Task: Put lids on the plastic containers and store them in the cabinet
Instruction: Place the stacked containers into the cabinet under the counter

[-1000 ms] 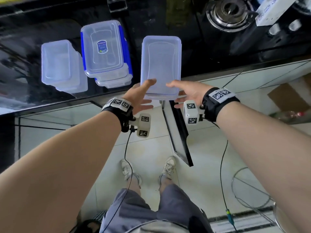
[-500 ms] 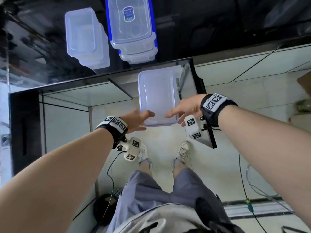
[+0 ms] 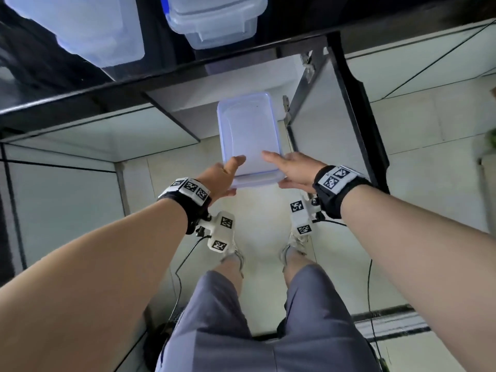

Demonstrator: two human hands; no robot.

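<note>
Lidded plastic container point(image 3: 248, 135) is bound for the largest thing in view, the open cabinet point(image 3: 241, 79) beneath the black counter point(image 3: 29, 65). The cabinet's door point(image 3: 324, 122) stands swung out at the right. The container hangs in the air in front of the opening with its long axis pointing in, below the counter's front edge and touching nothing but the hands. Two more containers, a pale one point(image 3: 88, 25) and a blue-clipped one point(image 3: 214, 20), sit near that front edge. To store it well, I judge, keep it flat, slide it straight in clear of the door's hinges, and set it down before letting go. Left hand point(image 3: 220, 178) and right hand point(image 3: 294, 170) clasp the near corners. Each thumb lies on the lid and the fingers are hidden below, so nearly the whole box reaches forward beyond the grip.
</note>
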